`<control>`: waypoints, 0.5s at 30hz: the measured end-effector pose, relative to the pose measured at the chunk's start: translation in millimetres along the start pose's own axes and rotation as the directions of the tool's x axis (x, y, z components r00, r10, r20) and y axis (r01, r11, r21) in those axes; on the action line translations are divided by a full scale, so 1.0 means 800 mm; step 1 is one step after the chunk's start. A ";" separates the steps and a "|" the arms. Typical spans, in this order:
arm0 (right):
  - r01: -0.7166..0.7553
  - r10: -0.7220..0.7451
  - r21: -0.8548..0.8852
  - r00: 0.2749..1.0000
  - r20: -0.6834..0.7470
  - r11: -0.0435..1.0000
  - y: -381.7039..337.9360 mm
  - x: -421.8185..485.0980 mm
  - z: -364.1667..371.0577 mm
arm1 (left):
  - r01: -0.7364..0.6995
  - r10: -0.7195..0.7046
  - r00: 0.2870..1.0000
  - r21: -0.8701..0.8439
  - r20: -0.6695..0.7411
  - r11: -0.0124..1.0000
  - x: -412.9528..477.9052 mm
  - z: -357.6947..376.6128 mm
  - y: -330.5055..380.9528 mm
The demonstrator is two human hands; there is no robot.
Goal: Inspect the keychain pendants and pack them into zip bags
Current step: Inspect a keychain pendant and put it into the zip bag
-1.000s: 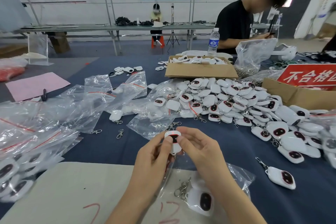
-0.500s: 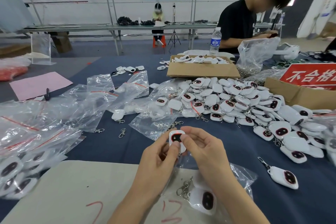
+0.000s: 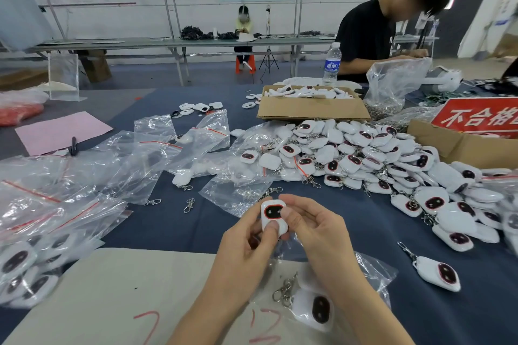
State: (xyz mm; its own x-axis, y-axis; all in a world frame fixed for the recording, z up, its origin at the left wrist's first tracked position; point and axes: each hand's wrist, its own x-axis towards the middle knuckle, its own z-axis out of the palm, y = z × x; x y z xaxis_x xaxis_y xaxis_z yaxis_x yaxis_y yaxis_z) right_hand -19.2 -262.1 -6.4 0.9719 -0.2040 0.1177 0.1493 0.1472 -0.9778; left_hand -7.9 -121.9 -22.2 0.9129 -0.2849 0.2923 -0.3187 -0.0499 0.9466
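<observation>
Our left hand (image 3: 246, 244) and right hand (image 3: 316, 230) pinch one pendant (image 3: 273, 214), lifted slightly higher than before. Its face seems lit, so we judge inspection unfinished.

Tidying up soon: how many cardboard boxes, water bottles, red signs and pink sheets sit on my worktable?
Cardboard boxes: 2
Water bottle: 1
Red sign: 1
Pink sheet: 1
Total: 5
</observation>
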 end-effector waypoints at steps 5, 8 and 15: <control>0.009 -0.009 -0.006 1.000 0.002 1.000 0.002 0.001 -0.001 | 0.007 -0.007 1.000 0.006 0.006 1.000 0.002 -0.001 -0.004; 0.016 -0.016 -0.017 1.000 0.002 1.000 0.002 0.002 -0.001 | 0.002 -0.002 1.000 0.013 0.005 1.000 0.002 -0.001 -0.005; 0.031 -0.031 -0.036 1.000 0.001 0.999 0.004 0.002 -0.004 | 0.010 -0.008 0.999 0.064 -0.034 0.998 0.001 0.001 -0.015</control>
State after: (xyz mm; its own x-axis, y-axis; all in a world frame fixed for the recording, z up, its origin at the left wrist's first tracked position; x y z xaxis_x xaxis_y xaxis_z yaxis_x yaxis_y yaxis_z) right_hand -17.7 -265.3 -9.6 0.9669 -0.2075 0.1483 0.1730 0.1060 -0.9792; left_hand -3.2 -122.4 -33.1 0.9237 -0.2516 0.2891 -0.3249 -0.1142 0.9388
